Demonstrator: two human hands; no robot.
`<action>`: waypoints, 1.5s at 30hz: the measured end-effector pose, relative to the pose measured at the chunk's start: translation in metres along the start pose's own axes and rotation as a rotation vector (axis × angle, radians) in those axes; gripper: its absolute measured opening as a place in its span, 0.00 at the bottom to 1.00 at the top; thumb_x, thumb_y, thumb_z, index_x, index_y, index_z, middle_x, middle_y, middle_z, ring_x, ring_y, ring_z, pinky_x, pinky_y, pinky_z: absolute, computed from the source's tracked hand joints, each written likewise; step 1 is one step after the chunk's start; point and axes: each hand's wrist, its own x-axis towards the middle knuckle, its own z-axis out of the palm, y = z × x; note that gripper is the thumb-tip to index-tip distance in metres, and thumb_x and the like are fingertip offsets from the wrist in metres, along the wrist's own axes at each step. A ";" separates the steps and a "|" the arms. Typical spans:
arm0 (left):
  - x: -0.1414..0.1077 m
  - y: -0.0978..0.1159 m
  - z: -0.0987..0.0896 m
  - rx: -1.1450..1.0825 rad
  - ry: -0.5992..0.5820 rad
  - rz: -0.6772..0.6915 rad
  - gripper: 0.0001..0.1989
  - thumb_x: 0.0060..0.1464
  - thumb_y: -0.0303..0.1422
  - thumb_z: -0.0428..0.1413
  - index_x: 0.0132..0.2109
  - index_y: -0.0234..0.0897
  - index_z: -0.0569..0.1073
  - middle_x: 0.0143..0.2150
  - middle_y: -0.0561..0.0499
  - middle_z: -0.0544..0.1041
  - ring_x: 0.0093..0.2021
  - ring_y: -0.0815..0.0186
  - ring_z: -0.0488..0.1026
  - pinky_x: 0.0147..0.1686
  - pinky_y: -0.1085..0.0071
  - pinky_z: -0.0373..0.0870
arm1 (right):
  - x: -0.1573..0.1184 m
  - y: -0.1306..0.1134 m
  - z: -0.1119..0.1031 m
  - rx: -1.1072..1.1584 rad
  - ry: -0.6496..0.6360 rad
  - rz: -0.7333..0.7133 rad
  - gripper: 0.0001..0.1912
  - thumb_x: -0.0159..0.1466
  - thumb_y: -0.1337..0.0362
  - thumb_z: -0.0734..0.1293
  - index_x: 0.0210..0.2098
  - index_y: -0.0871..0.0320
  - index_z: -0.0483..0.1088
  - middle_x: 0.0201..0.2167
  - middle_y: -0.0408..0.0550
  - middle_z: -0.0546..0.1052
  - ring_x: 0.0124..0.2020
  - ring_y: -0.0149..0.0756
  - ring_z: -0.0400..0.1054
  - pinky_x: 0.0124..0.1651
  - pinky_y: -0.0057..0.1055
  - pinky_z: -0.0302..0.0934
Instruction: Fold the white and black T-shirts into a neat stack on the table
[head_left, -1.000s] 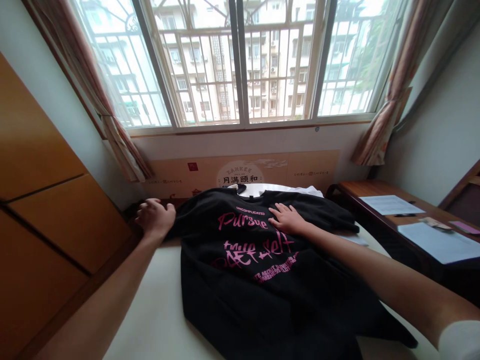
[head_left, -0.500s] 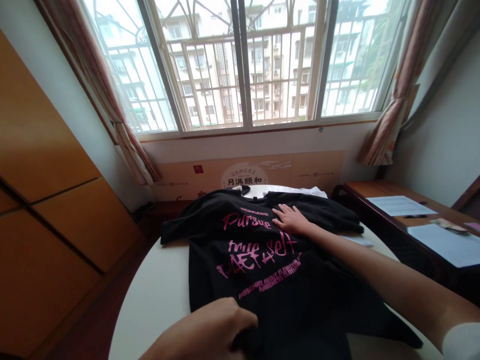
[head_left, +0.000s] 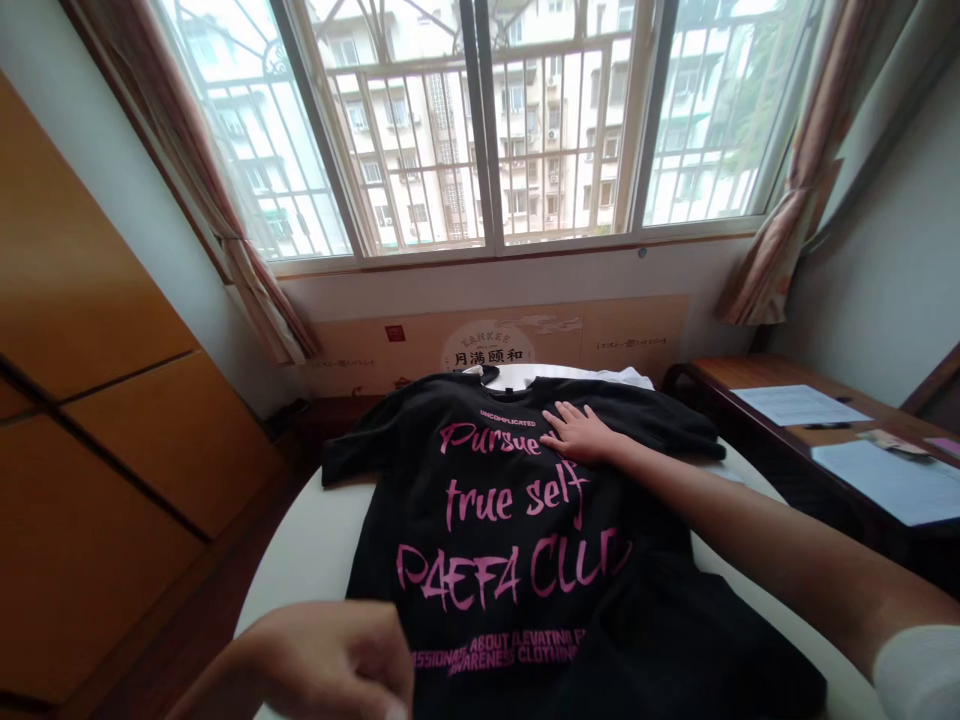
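A black T-shirt (head_left: 480, 570) with pink lettering lies spread face up on a round white table (head_left: 292, 560), its collar at the far side and its hem out of view. My right hand (head_left: 579, 435) rests flat on the upper chest of the shirt, fingers apart, holding nothing. My left hand (head_left: 322, 655) is at the bottom of the view, blurred, over the shirt's near left edge. Its fingers are curled together, and nothing shows in them.
A white garment (head_left: 592, 376) lies partly under the shirt's collar. To the right stands a wooden desk (head_left: 757, 372) with papers and a pen. A wooden wardrobe (head_left: 97, 400) fills the left side, and a barred window is behind the table.
The shirt's lower front now lies flatter and further spread, with its lettering smooth. My left hand has let go of the near edge and moved left. My right hand stays in place.
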 end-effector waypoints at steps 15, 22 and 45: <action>0.137 -0.014 -0.197 0.770 1.355 -0.307 0.36 0.73 0.48 0.41 0.79 0.33 0.50 0.80 0.30 0.46 0.79 0.38 0.45 0.69 0.30 0.43 | -0.001 -0.001 0.001 0.031 0.012 0.023 0.47 0.73 0.33 0.45 0.79 0.57 0.47 0.80 0.62 0.44 0.80 0.56 0.36 0.76 0.62 0.31; 0.171 0.038 -0.131 0.888 1.491 -0.282 0.34 0.67 0.35 0.51 0.70 0.12 0.59 0.76 0.16 0.50 0.77 0.34 0.47 0.74 0.40 0.41 | 0.001 0.001 0.001 0.023 -0.013 0.024 0.48 0.72 0.32 0.44 0.79 0.57 0.45 0.80 0.63 0.43 0.80 0.56 0.34 0.75 0.64 0.30; 0.223 0.080 0.109 0.925 0.450 0.756 0.29 0.72 0.42 0.51 0.71 0.29 0.59 0.67 0.37 0.73 0.63 0.54 0.73 0.59 0.60 0.70 | 0.006 0.004 0.000 0.025 -0.050 0.030 0.49 0.71 0.31 0.46 0.80 0.56 0.43 0.80 0.62 0.40 0.80 0.56 0.32 0.75 0.65 0.28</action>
